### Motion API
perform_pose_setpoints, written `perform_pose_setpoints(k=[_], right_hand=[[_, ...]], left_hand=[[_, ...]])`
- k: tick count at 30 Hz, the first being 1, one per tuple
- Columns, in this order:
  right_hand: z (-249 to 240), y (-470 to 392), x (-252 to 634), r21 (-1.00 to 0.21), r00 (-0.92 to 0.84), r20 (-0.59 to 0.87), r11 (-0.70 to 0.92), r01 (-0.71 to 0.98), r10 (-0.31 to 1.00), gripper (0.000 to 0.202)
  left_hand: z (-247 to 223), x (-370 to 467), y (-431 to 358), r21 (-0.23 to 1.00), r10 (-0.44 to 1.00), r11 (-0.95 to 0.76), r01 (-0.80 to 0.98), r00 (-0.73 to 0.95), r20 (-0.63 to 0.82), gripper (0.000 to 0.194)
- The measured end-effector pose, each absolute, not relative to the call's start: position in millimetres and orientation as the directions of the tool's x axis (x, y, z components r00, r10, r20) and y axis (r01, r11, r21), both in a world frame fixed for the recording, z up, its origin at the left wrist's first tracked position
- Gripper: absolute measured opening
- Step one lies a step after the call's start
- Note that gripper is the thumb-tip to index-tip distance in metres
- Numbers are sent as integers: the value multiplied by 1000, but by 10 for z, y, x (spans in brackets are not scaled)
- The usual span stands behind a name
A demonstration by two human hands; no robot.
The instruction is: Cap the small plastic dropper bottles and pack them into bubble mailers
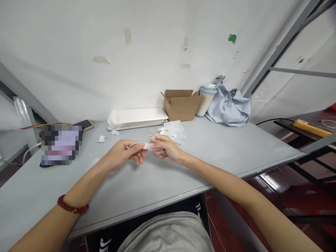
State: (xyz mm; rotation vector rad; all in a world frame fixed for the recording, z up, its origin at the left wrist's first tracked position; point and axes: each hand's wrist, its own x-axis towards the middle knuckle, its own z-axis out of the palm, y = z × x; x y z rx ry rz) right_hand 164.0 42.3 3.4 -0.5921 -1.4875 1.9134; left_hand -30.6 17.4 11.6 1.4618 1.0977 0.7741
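Both hands meet above the middle of the grey table (168, 178). My left hand (130, 152) pinches one end of a small white translucent piece (149, 146), and a thin white cord runs back over its fingers. My right hand (166, 147) grips the other end of the same piece, its fingers closed. Just behind the right hand lies a pile of similar translucent pieces (174, 130) with thin strings. Two small white rings (114, 132) and a small white piece (101, 139) rest left of the pile. What exactly the piece is cannot be made out.
Along the wall stand a stack of white flat packs (139, 117), an open cardboard box (182, 106), a cup with a blue lid (206, 101) and a light blue cloth bag (228, 106). A blurred-out device (61, 145) and a phone (86, 125) lie at the left.
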Motion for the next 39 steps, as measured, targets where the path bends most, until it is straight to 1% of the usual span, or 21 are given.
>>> perform_pose_setpoints(k=[3,5,7,11,14,15,17,19,20,21,22,24,26,28,29,30,32,34,36,37,39], right_hand=[[27,444,1650,-962,-704,18,-180,-206,710,31],[33,454,1659,-959,-707,9,-193,-205,707,32],[47,455,1667,-959,-708,6,-196,-204,707,32],[69,441,1665,-964,-725,1,-192,-184,689,31],[52,443,1650,-972,-709,9,-160,-172,705,29],[39,447,1645,-980,-680,33,-109,-165,733,27],[9,458,1640,-990,-576,135,91,-105,806,24],[-18,464,1638,-944,-488,274,328,28,829,22],[-29,466,1638,-906,-467,329,414,91,821,21],[-38,466,1638,-874,-462,360,466,137,811,21],[-45,466,1637,-860,-464,365,483,163,807,22],[-57,469,1633,-887,-469,316,432,163,825,24],[-67,477,1626,-946,-485,212,303,115,848,29],[-73,485,1620,-982,-505,130,183,57,853,33],[-74,486,1619,-987,-507,118,159,38,854,32],[-72,484,1619,-986,-501,129,166,31,856,31],[-65,472,1621,-968,-486,195,246,41,852,26],[-55,450,1627,-944,-484,264,326,47,834,24],[-45,429,1631,-929,-482,300,367,48,823,22],[-41,421,1633,-926,-479,307,375,50,822,22],[-30,414,1633,-928,-475,303,369,51,826,21]], left_hand=[[112,-319,167,952,942,-108,285,335,6,32],[115,-316,164,942,952,-142,304,304,45,33],[123,-303,160,949,954,-125,288,299,34,33],[132,-271,151,967,936,-49,249,350,-43,37],[122,-268,154,971,941,-29,238,333,-54,38],[116,-271,159,973,949,-23,231,311,-51,37],[109,-278,171,975,966,-16,220,256,-42,35],[112,-278,179,972,976,-22,234,217,-31,36],[118,-273,178,967,977,-30,253,210,-24,38],[126,-264,172,959,978,-45,279,209,-15,40],[134,-251,162,948,977,-64,312,213,-4,41],[145,-217,131,921,977,-124,370,207,48,39],[144,-180,98,894,976,-183,409,182,116,33],[140,-151,77,885,977,-201,419,145,154,31],[141,-144,74,892,981,-190,410,119,155,31],[144,-142,76,904,985,-173,391,92,148,31],[158,-151,91,937,991,-124,326,80,104,36],[178,-169,107,959,985,-63,277,169,16,41],[194,-181,110,961,962,-24,276,268,-53,46],[197,-182,105,958,956,-30,286,289,-56,47],[193,-174,85,936,959,-107,334,283,8,45]])
